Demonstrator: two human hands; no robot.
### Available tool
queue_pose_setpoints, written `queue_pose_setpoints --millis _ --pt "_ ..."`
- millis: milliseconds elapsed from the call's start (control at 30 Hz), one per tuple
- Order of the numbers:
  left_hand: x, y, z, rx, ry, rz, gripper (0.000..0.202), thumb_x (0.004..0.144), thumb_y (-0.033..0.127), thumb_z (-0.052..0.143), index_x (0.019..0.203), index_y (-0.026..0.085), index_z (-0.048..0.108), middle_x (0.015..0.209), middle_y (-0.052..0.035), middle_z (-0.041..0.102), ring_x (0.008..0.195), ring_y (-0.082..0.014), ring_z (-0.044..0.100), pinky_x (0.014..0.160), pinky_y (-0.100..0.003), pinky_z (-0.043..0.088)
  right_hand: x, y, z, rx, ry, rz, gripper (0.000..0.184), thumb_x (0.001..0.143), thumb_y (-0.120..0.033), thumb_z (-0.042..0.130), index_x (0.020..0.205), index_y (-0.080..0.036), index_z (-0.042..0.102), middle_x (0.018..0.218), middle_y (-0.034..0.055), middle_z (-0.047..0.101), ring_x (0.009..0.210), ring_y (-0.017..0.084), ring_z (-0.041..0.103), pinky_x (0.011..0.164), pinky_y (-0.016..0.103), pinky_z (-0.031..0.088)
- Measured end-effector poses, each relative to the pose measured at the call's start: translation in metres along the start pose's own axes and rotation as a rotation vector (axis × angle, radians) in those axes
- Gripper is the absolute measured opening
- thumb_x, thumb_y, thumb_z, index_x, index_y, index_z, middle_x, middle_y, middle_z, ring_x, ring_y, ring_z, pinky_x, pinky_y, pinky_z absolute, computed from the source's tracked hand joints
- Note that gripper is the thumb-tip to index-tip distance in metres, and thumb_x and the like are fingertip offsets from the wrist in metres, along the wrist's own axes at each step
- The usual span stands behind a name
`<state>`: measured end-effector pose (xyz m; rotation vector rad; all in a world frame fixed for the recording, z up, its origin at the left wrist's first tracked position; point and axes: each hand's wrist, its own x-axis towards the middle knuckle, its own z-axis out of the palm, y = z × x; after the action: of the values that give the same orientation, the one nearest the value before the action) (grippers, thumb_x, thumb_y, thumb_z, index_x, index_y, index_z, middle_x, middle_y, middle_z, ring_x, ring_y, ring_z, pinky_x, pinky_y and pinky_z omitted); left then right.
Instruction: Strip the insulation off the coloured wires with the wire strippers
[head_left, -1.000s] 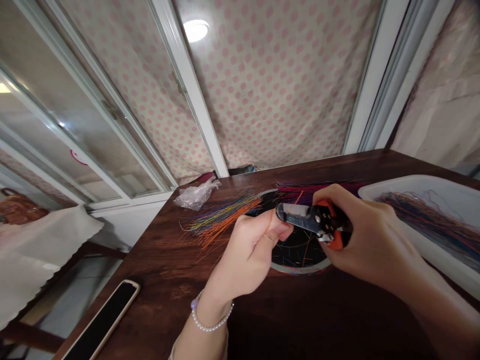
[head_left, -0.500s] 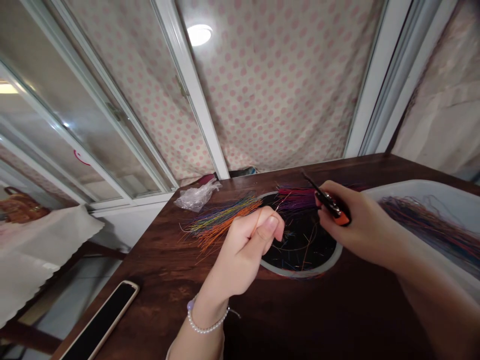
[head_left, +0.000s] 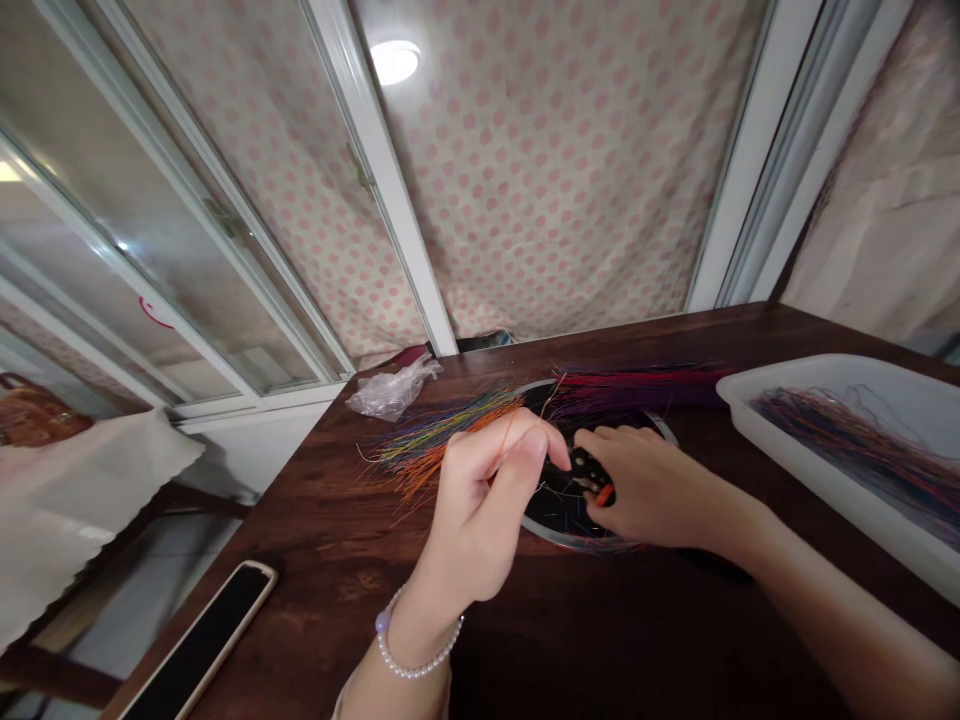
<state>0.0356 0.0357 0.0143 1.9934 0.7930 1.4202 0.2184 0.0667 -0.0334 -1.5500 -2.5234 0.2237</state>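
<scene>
My left hand (head_left: 487, 500), with a pearl bracelet at the wrist, is closed on a thin orange wire (head_left: 553, 396) whose end sticks up past the fingers. My right hand (head_left: 652, 485) is wrapped round wire strippers (head_left: 594, 474) with a black head and orange grip. Their jaws are close by my left fingertips and partly hidden. Beneath both hands lies a round dark tray (head_left: 541, 530) with a pale rim, holding small wire scraps. Orange, yellow and blue wires (head_left: 431, 445) fan out to the left of the tray; red and purple wires (head_left: 637, 385) lie across its far side.
A white plastic bin (head_left: 757, 440) with tangled wires stands at the right. A crumpled clear plastic bag (head_left: 395, 388) rests near the table's far edge. At the left edge lies a phone (head_left: 199, 640). Sliding glass doors with a dotted curtain (head_left: 570, 180) stand behind the table.
My right hand has moved left and down, bringing the wire strippers from the tray's right side to my left fingertips. My left hand stays nearly in place, still pinching wire.
</scene>
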Motion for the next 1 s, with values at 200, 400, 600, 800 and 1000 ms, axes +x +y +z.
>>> queue_pose_setpoints --millis 200,400,600,800,1000 --pt "0.001 0.0 -0.003 0.029 0.055 -0.007 0.037 0.103 0.032 0.045 0.075 0.018 0.064 0.062 0.0022 0.052 0.053 -0.0097 0.04 0.054 -0.028 0.034 0.016 -0.006 0.039 -0.02 -0.18 -0.067 0.041 0.064 -0.03 0.073 0.1 -0.011 0.067 0.103 0.0193 0.072 0.097 0.038 0.065 0.085 0.046 0.045" --pt "-0.002 0.004 -0.009 0.036 0.144 0.008 0.034 0.103 0.031 0.047 0.077 0.019 0.066 0.066 0.0009 0.058 0.055 -0.0106 0.045 0.055 -0.029 0.036 0.024 -0.006 0.06 -0.084 -0.244 -0.055 0.052 0.068 -0.034 0.08 0.112 -0.012 0.064 0.106 0.0143 0.07 0.1 0.031 0.064 0.089 0.046 0.048" --pt "-0.001 0.003 -0.011 0.045 0.221 0.032 0.034 0.102 0.03 0.047 0.077 0.02 0.067 0.057 0.0036 0.046 0.05 -0.0105 0.035 0.051 -0.028 0.032 0.023 -0.004 0.068 -0.102 -0.227 -0.039 0.037 0.094 -0.044 0.061 0.119 -0.017 0.061 0.116 0.0078 0.065 0.103 0.023 0.064 0.092 0.047 0.052" --pt "0.001 0.002 -0.01 0.051 0.218 0.046 0.034 0.102 0.03 0.047 0.077 0.019 0.067 0.056 0.0043 0.043 0.049 -0.0101 0.031 0.054 -0.029 0.034 0.026 -0.008 0.059 -0.008 -0.175 -0.102 0.041 0.079 -0.033 0.078 0.112 -0.013 0.063 0.109 0.0103 0.067 0.101 0.027 0.065 0.088 0.046 0.054" --pt "0.0 0.001 -0.01 0.003 0.303 0.077 0.034 0.102 0.03 0.047 0.077 0.019 0.067 0.054 0.005 0.036 0.046 -0.0097 0.028 0.046 -0.028 0.026 -0.015 -0.012 -0.003 0.175 0.251 -0.263 0.025 0.095 -0.027 0.061 0.118 -0.018 0.061 0.117 0.0086 0.065 0.101 0.02 0.065 0.087 0.039 0.056"
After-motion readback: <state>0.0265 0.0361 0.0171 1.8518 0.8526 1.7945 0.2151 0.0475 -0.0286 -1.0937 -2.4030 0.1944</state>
